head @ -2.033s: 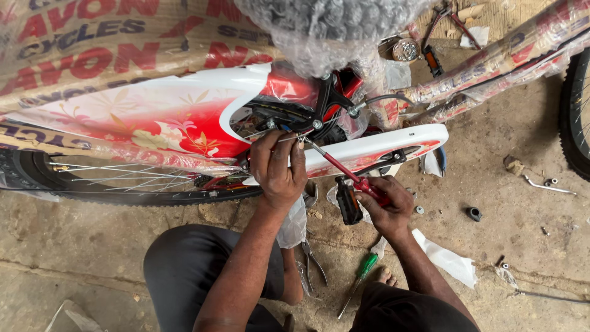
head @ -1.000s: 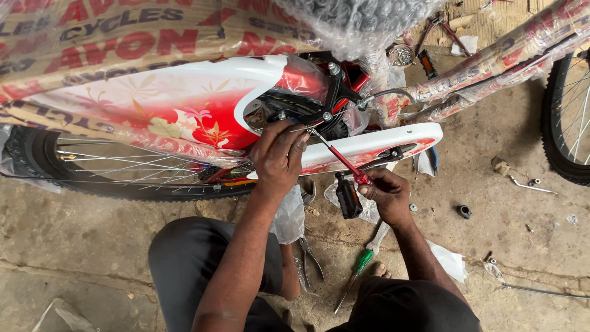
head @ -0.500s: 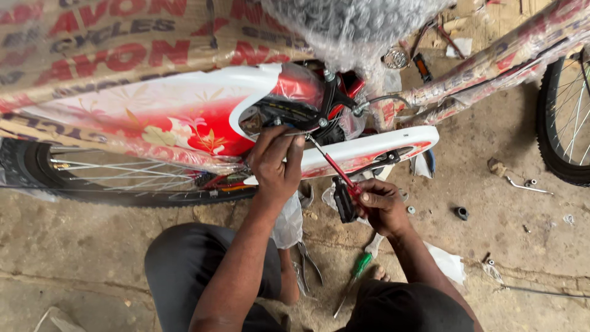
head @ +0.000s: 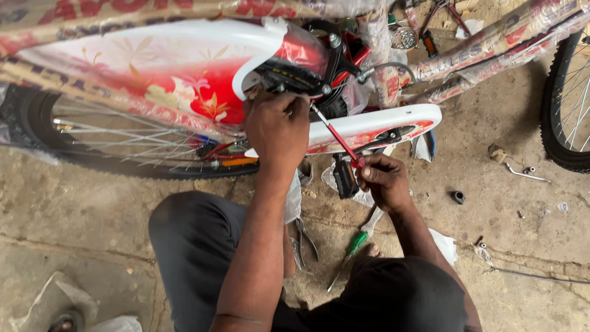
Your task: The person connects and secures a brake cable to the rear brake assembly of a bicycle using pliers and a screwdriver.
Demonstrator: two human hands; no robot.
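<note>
My left hand [head: 278, 128] presses on the black pedal and crank parts [head: 294, 77] of a bicycle lying on its side, by the white and red chain guard [head: 184, 67]. My right hand [head: 382, 179] grips the handle of a red screwdriver [head: 337, 139]. Its shaft slants up and left, and the tip meets the crank area beside my left fingers. A second white and red guard [head: 384, 121] runs just behind the screwdriver. The bike's frame tubes [head: 491, 43] are wrapped in printed paper and plastic.
On the concrete floor by my knees lie a green-handled screwdriver [head: 349, 251], pliers [head: 304, 238] and a black pedal [head: 344, 177]. A small black cap [head: 458, 197], a metal bracket [head: 523, 173] and a cable [head: 534, 275] lie to the right. The rear wheel [head: 92, 138] stands left, another tyre [head: 562, 104] at the right edge.
My right hand with the red screwdriver has shifted slightly; the tip stays at the crank. My left hand holds its place on the pedal parts. The view has drifted a little.
</note>
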